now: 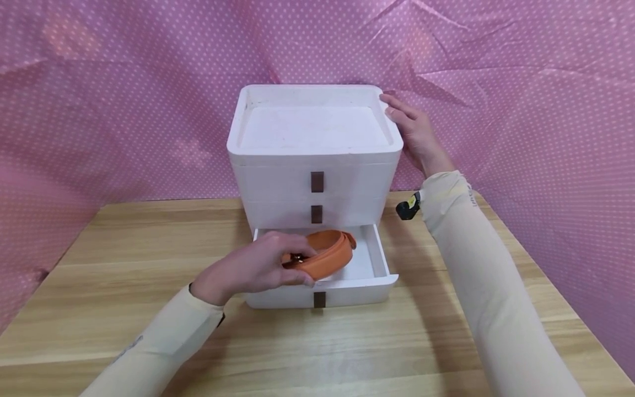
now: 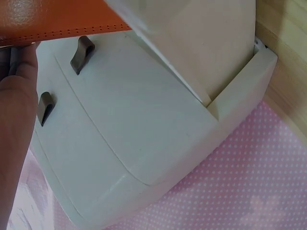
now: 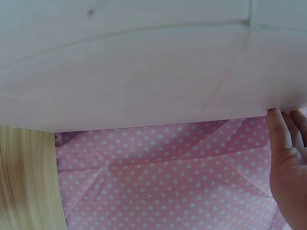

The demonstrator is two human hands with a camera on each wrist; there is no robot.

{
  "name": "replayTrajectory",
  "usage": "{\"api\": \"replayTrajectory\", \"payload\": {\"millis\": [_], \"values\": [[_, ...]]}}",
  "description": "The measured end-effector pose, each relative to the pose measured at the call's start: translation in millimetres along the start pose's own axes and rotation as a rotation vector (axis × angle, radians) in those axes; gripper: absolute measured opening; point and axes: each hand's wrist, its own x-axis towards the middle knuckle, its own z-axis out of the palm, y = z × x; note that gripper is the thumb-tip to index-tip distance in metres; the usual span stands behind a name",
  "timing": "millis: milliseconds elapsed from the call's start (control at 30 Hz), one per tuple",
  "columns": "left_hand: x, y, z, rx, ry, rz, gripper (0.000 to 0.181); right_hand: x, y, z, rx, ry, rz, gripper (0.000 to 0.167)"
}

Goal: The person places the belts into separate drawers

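My left hand [image 1: 263,262] grips a coiled orange leather belt [image 1: 329,260] with a metal buckle, thumb on the near side and fingers over its left end. The belt is tilted above the pulled-out bottom drawer [image 1: 364,284] of a white drawer cabinet [image 1: 278,184]. In the left wrist view, the belt [image 2: 62,19] shows a row of small holes along its edge. My right hand [image 1: 416,132] rests against the cabinet's upper right side, near the back corner. From the right wrist, its fingers [image 3: 279,127] look fairly straight, with the tips touching the white side wall.
Two upper drawers with brown pull tabs [image 1: 317,182] are closed. The cabinet's top [image 1: 317,129] is a shallow recessed tray. It stands on a wooden table [image 1: 163,264], with pink dotted cloth [image 1: 173,82] behind and at both sides.
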Motion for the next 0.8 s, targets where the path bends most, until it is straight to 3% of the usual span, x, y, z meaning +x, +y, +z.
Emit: {"api": "replayTrajectory", "payload": {"millis": [267, 633, 800], "values": [[4.4, -7.0, 5.5, 0.057, -0.015, 0.009, 0.027, 0.5, 0, 1, 0.009, 0.001, 0.004, 0.044], [9.1, -10.8, 9.1, 0.092, -0.046, -0.103, 0.025, 0.2, -4, 1, 0.001, 0.001, 0.002, 0.045], [8.8, -16.1, 15.3, 0.097, -0.014, -0.154, 0.023, 0.6, -2, 0, 0.009, 0.004, 0.012, 0.045]]}}
